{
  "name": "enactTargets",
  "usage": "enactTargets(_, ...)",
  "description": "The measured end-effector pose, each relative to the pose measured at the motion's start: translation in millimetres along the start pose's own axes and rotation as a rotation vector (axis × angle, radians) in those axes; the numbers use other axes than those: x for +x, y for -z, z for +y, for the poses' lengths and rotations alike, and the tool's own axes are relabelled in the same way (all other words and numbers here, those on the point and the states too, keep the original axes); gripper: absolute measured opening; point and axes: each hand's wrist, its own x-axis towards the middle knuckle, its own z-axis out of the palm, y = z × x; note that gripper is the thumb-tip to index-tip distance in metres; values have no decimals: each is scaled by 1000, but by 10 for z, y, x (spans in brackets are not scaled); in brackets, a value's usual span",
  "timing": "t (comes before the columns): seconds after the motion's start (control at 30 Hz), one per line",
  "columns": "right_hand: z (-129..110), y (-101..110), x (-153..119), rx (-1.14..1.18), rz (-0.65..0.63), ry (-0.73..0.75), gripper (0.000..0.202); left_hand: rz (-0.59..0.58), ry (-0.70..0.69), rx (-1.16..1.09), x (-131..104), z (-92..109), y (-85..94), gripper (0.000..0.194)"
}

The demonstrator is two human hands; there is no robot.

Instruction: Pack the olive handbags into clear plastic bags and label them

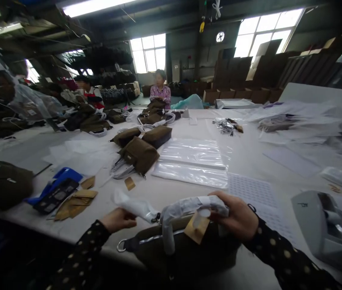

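At the table's near edge stands a dark olive handbag [201, 253] with a silver zipper, its handles [167, 225] wrapped in white material. My right hand [234, 213] is closed round the wrapped handle on the right. A brown paper tag [196, 228] hangs beside that hand, over the zipper. Left of the handles, my left hand [119, 219] is closed on a translucent white wrapped strip [134, 206], whose right end has a dark and metal clasp near the bag. The bag's lower part lies in shadow.
Several olive bags [141, 155] lie beyond, beside stacked clear plastic sleeves [193, 161]. Left are a blue holder [65, 177] and brown tags [76, 203]. A printed sheet [251, 193] and grey machine [312, 225] are right. Across the table is a person [160, 90].
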Motion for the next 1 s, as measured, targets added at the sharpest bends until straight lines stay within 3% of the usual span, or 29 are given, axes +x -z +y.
enactTargets(0.03, 24, -10, 29, 18, 20, -2, 20, 113, 128, -2, -155, 47, 190, 30)
enactTargets(0.07, 48, -24, 52, 38, 39, 5, 19, 349, 222, -7, -292, 157, 350, 29)
enactTargets(0.1, 70, -44, 71, 62, 60, 21, 18, 639, 207, -40, -400, 327, 456, 28)
enactTargets(0.13, 89, -66, 87, 85, 80, 43, 18, 773, 66, -93, -469, 545, 492, 24)
enactTargets(0.17, 105, -88, 99, 107, 96, 65, 18, 657, -110, -130, -496, 795, 454, 19)
enactTargets(0.23, 129, -124, 111, 136, 106, 79, 19, 0, -495, -81, -424, 1303, 207, 13)
enactTargets(0.27, 137, -131, 109, 144, 103, 73, 19, -205, -635, 18, -345, 1517, 42, 22)
enactTargets(0.33, 145, -120, 74, 157, 99, 60, 22, -84, -723, 231, -192, 1782, -248, 49)
enactTargets(0.37, 143, -103, 36, 157, 93, 55, 26, -38, -731, 285, -154, 1822, -337, 54)
enactTargets(0.47, 94, -46, -194, 66, 59, 37, 37, 161, -660, 231, -256, 1654, -347, 58)
enactTargets(0.53, 24, -21, -417, -35, -1, 63, 32, 252, -524, 191, -400, 1428, -269, 82)
enactTargets(0.63, -71, 6, -733, -137, -128, 217, 20, 170, -415, 288, -502, 1109, -286, 120)
enactTargets(0.73, -54, 36, -928, -385, -115, 431, 25, 55, -456, 369, -496, 935, -406, 100)
enactTargets(0.83, 64, -15, -1066, -703, -23, 596, 37, 60, -426, 472, -498, 911, -411, 75)
enactTargets(1.0, 223, -351, -1334, -842, 21, 515, 43, 45, -499, 566, -431, 934, -353, 60)
